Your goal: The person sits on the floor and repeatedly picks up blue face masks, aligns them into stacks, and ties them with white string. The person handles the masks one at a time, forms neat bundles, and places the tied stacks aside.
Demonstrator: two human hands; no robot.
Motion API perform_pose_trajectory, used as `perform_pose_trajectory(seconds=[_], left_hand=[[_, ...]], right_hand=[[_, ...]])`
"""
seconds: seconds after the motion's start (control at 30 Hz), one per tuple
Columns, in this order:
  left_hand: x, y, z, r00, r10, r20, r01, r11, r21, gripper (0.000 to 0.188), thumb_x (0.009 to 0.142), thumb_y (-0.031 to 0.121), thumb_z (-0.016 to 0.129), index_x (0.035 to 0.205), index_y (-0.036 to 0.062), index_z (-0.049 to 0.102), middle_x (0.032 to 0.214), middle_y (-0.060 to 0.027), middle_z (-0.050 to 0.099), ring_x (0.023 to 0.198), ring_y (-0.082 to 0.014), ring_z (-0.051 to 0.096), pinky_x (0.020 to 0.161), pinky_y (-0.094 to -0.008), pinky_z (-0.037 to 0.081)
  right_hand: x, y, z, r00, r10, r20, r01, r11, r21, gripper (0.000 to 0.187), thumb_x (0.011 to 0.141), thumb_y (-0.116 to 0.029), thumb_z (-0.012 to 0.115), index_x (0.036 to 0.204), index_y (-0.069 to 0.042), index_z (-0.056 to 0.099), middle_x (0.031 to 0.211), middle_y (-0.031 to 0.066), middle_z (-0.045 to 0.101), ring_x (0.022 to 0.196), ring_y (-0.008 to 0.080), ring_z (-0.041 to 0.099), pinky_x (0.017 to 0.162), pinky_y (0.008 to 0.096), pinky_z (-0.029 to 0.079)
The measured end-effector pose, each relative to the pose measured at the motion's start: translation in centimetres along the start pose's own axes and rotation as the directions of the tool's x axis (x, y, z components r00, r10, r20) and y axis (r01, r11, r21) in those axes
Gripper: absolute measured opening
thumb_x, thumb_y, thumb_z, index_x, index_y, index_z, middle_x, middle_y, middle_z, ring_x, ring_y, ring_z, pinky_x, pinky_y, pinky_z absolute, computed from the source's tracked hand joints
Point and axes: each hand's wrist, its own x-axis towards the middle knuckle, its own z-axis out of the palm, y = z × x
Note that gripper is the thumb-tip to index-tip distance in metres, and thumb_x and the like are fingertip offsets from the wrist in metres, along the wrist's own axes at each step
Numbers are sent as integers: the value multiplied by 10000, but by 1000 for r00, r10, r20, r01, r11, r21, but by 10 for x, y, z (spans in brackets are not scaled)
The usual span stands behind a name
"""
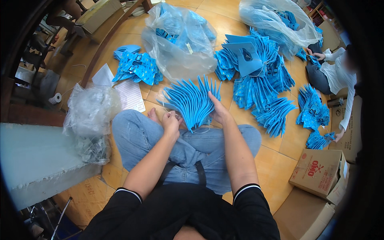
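Observation:
I sit cross-legged on a tiled floor in jeans. A fanned stack of flat blue folded bags (191,101) stands on edge in front of my knees. My right hand (218,110) grips the right side of this stack. My left hand (171,121) is closed at the stack's lower left, pinching a thin white string. More blue bags (260,76) lie in heaps just beyond, to the right.
Two clear plastic sacks of blue bags (180,40) (276,22) stand at the back. A crumpled plastic sack (90,116) lies at my left beside a grey ledge. Cardboard boxes (320,172) sit at the right. Another person (334,76) sits at the far right sorting blue bags.

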Motion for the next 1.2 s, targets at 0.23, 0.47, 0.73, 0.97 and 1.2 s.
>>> perform_pose_trajectory(seconds=[0.23,0.47,0.73,0.97,1.2], left_hand=[[-12,-3,-10,994,-50,102,89,899,-430,222,1025,171,407,1158,-4,439,1049,-118,561,941,-195,603,915,-415,501],[33,-28,6,959,-271,83,284,923,-258,94,932,43,543,998,-14,577,931,-90,628,715,-157,618,603,-269,549],[37,-42,5,994,34,107,-52,982,179,120,880,107,637,894,-10,657,765,-61,657,527,-132,566,475,-288,444],[56,-50,7,945,-36,326,31,999,21,213,928,117,627,1078,-31,648,991,-115,690,810,-202,687,691,-325,582],[53,-49,2,946,-46,319,62,997,-41,244,887,147,667,1032,-49,677,911,-101,702,724,-166,659,622,-287,525]], right_hand=[[0,1,3,999,16,-30,-17,998,-57,470,828,-658,610,1015,-230,665,922,-64,680,798,93,576,725,267,383],[0,-1,0,998,0,68,0,1000,-3,498,845,-669,573,1018,-213,675,939,-44,700,838,89,603,746,278,419],[-7,-5,4,994,60,90,-56,997,-51,557,849,-692,544,1066,-195,671,980,-16,707,871,98,632,763,282,461],[-16,-11,6,982,101,161,-104,995,9,608,849,-740,476,1101,-222,669,982,-20,708,813,99,614,710,257,432],[-11,-8,4,941,140,309,-154,988,22,614,869,-716,470,1162,-206,643,1057,1,694,880,149,619,765,306,454]])
